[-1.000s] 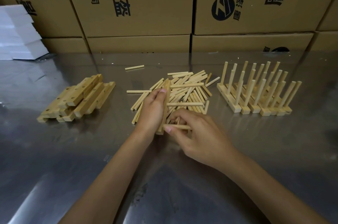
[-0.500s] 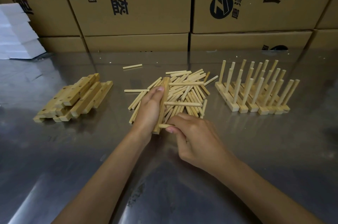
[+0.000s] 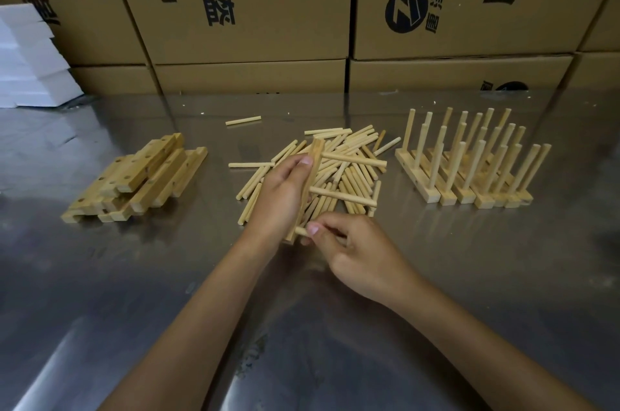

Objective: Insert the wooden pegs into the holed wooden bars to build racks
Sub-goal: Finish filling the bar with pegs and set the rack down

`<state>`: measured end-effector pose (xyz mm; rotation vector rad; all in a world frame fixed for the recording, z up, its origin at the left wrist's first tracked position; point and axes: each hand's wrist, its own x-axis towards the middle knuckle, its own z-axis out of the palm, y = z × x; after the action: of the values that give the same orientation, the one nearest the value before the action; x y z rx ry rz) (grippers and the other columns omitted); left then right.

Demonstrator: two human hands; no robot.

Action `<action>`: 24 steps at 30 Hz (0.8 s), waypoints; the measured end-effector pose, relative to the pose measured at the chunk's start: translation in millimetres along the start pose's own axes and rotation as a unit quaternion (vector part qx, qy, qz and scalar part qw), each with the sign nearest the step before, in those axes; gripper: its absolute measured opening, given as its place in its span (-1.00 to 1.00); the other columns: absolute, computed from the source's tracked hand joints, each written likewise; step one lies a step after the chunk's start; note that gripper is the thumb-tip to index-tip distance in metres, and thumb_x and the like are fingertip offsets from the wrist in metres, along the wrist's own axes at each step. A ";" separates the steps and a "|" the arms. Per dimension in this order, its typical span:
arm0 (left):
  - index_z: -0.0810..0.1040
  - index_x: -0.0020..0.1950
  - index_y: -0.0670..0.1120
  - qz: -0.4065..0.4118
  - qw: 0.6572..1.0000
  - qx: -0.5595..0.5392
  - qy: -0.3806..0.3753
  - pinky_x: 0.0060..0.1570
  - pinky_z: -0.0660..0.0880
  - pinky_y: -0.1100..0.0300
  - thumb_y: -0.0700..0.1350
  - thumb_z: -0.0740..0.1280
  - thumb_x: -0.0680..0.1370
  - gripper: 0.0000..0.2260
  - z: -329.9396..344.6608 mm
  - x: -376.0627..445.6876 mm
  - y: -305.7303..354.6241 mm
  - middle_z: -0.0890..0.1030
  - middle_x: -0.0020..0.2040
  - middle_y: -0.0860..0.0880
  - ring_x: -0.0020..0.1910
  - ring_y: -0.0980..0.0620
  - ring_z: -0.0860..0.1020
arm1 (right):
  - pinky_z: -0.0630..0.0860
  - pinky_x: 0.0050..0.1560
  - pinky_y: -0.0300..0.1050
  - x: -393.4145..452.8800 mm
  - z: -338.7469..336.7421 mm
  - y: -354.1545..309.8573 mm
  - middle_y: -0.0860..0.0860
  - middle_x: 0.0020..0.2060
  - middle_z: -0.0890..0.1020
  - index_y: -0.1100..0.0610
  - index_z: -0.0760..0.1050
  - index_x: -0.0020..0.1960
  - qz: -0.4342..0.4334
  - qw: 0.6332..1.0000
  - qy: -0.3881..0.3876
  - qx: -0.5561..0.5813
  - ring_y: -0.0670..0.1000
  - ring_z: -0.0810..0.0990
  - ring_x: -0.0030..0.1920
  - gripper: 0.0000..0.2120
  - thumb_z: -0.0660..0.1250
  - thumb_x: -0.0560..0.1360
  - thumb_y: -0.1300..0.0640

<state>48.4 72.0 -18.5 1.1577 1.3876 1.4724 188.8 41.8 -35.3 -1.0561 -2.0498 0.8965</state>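
Wooden bar [image 3: 310, 182] gripped on edge in the left hand [image 3: 280, 199], fingers curled round it, two pegs already seated and jutting right over the loose peg pile [image 3: 339, 172]; third peg [image 3: 302, 231] pinched between thumb and fingertips of the right hand [image 3: 359, 256], tip at the near end of the bar, seemingly at the last hole though the hole itself hidden behind the fingers.

Likely trouble: peg entering tilted and jamming, or skidding off the bar face, if the pinch sits off the hole's line; bar twisting in the left grip under push, since held raised rather than flat on the desk [image 3: 167, 293]; seated pegs snagging the loose pile just beneath and scattering it; a too-light press leaving the peg proud and loose.

Room for moving: bare steel in front of both forearms, plenty for drawing the bar back; to the right, finished racks [image 3: 469, 172] standing near the pile, upright pegs easy to knock with a swinging elbow or bar end; to the left, stacked empty bars [image 3: 141, 179] well apart from the hands; one stray peg [image 3: 243, 120] lying behind the pile; cardboard boxes [image 3: 251, 1] walling the far edge, white foam blocks [image 3: 30, 58] at far left, so no exit that way.
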 end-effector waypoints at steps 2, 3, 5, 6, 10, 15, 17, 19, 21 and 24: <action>0.65 0.13 0.01 -0.017 1.000 -0.010 0.012 -0.37 0.47 0.34 0.00 0.24 0.66 -0.80 -1.3 2.3 -1.4 0.59 -0.20 0.10 -0.17 0.09 0.54 | 0.40 -0.27 -0.27 -1.4 -1.2 -2.9 -0.25 -0.34 0.55 -0.06 0.52 -0.08 -0.020 0.998 0.008 -0.055 -0.22 0.53 -0.27 -0.86 0.28 0.56 -0.10; 0.66 0.10 0.01 -0.026 0.999 -0.018 0.021 -0.37 0.48 0.31 -0.01 0.25 0.66 -0.80 -2.3 3.8 -2.0 0.59 -0.24 0.08 -0.23 0.08 0.54 | 0.33 -0.29 -0.33 -2.0 -2.7 -4.0 -0.28 -0.32 0.51 -0.08 0.48 -0.06 -0.034 0.996 0.016 -0.087 -0.26 0.50 -0.24 -0.86 0.30 0.53 -0.14; 0.66 0.00 0.00 -0.037 0.998 -0.036 0.033 -0.33 0.48 0.21 -0.03 0.26 0.65 -0.81 -3.9 5.9 -2.9 0.57 -0.29 0.00 -0.35 0.06 0.52 | 0.31 -0.24 -0.36 -2.8 -7.7 -5.3 -0.32 -0.20 0.47 -0.12 0.40 -0.03 -0.072 0.984 0.030 -0.161 -0.29 0.44 -0.13 -0.84 0.31 0.49 -0.16; 0.66 -0.02 -0.01 -0.040 0.998 -0.044 0.036 -0.29 0.47 0.18 -0.03 0.26 0.65 -0.80 -4.5 6.5 -3.4 0.56 -0.29 -0.04 -0.38 0.05 0.51 | 0.35 -0.21 -0.32 -2.8 -10.5 -6.1 -0.31 -0.14 0.47 -0.13 0.39 -0.01 -0.097 0.974 0.038 -0.201 -0.27 0.44 -0.09 -0.85 0.31 0.50 -0.14; 0.67 -0.02 -0.08 -0.053 0.996 -0.056 0.039 -0.16 0.47 0.08 -0.02 0.23 0.65 -0.75 -7.3 8.8 -6.4 0.56 -0.24 -0.17 -0.34 -0.01 0.51 | 0.33 -0.25 -0.24 -3.6 -18.5 -6.8 -0.19 -0.12 0.53 -0.05 0.50 0.08 -0.186 0.937 0.048 -0.293 -0.14 0.51 -0.09 -0.89 0.29 0.57 -0.02; 0.67 0.02 -0.02 -0.065 0.996 -0.045 0.045 -0.28 0.49 0.17 0.00 0.23 0.66 -0.76 -5.7 9.8 -7.9 0.60 -0.33 -0.02 -0.41 0.09 0.53 | 0.33 -0.27 -0.25 0.3 -21.6 -1.6 -0.23 -0.16 0.56 -0.10 0.53 0.07 -0.195 0.945 0.038 -0.260 -0.20 0.50 -0.16 -0.90 0.30 0.57 -0.03; 0.67 0.04 -0.04 -0.062 0.996 -0.042 0.046 -0.27 0.51 0.18 0.00 0.21 0.67 -0.75 -6.8 9.8 -7.7 0.61 -0.28 -0.03 -0.37 0.07 0.54 | 0.35 -0.30 -0.31 1.6 -18.3 0.4 -0.34 -0.23 0.54 -0.13 0.54 0.05 -0.158 0.967 0.048 -0.194 -0.25 0.50 -0.23 -0.90 0.36 0.53 -0.04; 0.66 0.08 -0.07 -0.058 0.995 -0.040 0.069 -0.32 0.51 0.23 -0.01 0.19 0.68 -0.73 -8.8 10.3 -7.2 0.62 -0.28 -0.03 -0.36 0.07 0.55 | 0.35 -0.37 -0.38 3.5 -14.5 2.8 -0.34 -0.34 0.54 -0.15 0.50 0.02 -0.082 0.989 0.075 -0.093 -0.27 0.53 -0.31 -0.82 0.44 0.47 -0.08; 0.63 0.09 -0.10 -0.071 0.990 -0.059 0.103 -0.46 0.46 0.31 0.00 0.18 0.68 -0.72 -11.4 11.6 -6.8 0.59 -0.35 0.00 -0.45 0.13 0.54 | 0.37 -0.40 -0.35 7.2 -14.3 5.2 -0.20 -0.36 0.58 -0.14 0.44 0.04 0.015 0.997 0.075 0.013 -0.22 0.52 -0.40 -0.68 0.50 0.40 -0.13; 0.57 0.11 -0.07 -0.101 0.983 -0.109 0.110 -0.42 0.51 0.21 0.04 0.16 0.69 -0.74 -15.1 12.7 -5.0 0.60 -0.30 -0.01 -0.36 0.08 0.59 | 0.43 -0.39 -0.25 11.2 -18.4 7.2 -0.07 -0.38 0.58 -0.05 0.46 0.04 0.120 0.983 0.026 0.137 -0.16 0.51 -0.42 -0.62 0.52 0.37 -0.17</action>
<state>30.2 80.4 -22.0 0.7134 1.4029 1.5939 201.1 59.5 -28.3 -1.1730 -1.7186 1.2207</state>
